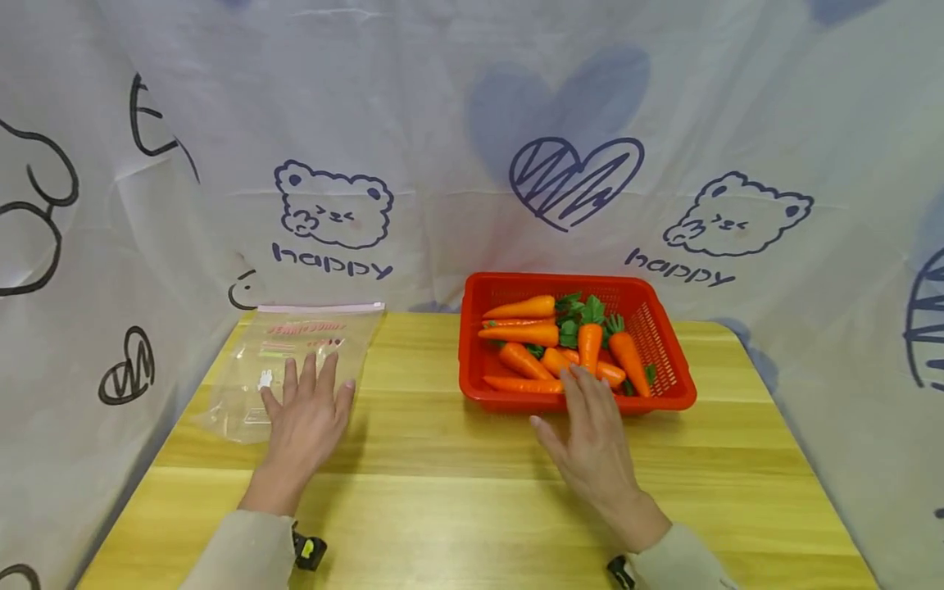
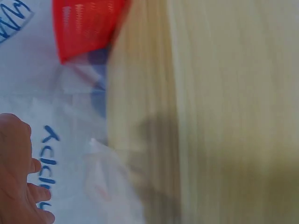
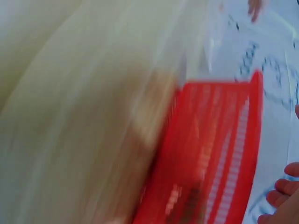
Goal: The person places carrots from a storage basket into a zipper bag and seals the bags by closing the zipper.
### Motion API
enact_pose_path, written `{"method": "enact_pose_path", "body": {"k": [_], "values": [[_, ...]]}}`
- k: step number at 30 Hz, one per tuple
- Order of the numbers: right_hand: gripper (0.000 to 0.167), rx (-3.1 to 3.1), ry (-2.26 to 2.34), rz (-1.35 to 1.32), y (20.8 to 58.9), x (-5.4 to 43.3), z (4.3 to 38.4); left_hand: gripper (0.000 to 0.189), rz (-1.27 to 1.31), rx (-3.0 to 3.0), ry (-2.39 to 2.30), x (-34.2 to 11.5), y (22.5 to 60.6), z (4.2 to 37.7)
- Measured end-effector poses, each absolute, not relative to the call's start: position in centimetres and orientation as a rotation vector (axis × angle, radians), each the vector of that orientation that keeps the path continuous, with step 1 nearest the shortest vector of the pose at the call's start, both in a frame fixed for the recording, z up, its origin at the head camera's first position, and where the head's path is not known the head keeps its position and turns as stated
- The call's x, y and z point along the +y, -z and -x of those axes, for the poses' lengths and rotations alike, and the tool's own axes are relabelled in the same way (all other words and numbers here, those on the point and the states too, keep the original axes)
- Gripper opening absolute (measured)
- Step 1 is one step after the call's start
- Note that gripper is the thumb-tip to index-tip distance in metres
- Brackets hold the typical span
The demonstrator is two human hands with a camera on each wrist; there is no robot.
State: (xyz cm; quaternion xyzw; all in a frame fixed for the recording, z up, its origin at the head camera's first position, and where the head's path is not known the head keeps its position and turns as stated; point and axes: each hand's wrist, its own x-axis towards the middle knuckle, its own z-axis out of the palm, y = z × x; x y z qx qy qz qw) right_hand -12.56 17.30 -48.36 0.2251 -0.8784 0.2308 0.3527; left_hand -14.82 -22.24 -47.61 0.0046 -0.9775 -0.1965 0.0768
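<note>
My left hand [image 1: 306, 418] is over the near right part of a clear zip bag [image 1: 295, 344], its fingers spread and holding nothing. Pink print and a small white figure show on the bag, which lies flat at the table's left. At the near rim of a red plastic basket [image 1: 470, 348], my right hand [image 1: 593, 442] reaches forward with straight fingers, overlapping the rim in the head view. Several orange carrots [image 1: 519, 333] with green tops lie inside the basket. The right wrist view is blurred but shows the basket's slotted red side [image 3: 205, 140] and some fingertips [image 3: 280, 198].
The wooden table [image 1: 442, 508] carries the bag on the left and the basket right of centre. Behind it hangs a white sheet [image 1: 435, 164] printed with hearts, bears and lettering, which also closes in both sides. A small black device [image 1: 308, 551] sits by the left cuff.
</note>
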Motion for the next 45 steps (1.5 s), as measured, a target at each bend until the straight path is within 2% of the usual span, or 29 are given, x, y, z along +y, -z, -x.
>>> {"method": "enact_pose_path", "body": {"k": [8, 15, 21, 31, 45], "values": [[0.068, -2.302, -0.504, -0.862, 50.3, 11.3, 11.3, 0.071, -0.177, -3.097, 0.625, -23.1, 49.9, 18.4], [0.061, -2.466, -0.543, -0.928, 51.3, 9.0, 10.3, 0.085, -0.322, -3.247, 0.705, -24.0, 51.4, 19.1], [0.067, -2.689, -0.614, -0.867, 51.6, 8.8, 10.6, 0.092, -0.202, -3.312, 0.652, -23.1, 51.8, 17.6], [0.071, -2.933, -0.625, -0.834, 51.7, 9.1, 11.2, 0.107, 0.057, -3.375, 0.53, -22.9, 51.1, 13.0], [0.071, -2.946, -0.58, -0.901, 51.6, 8.6, 11.5, 0.112, 0.498, -3.408, 0.611, -23.1, 49.5, 8.8]]}}
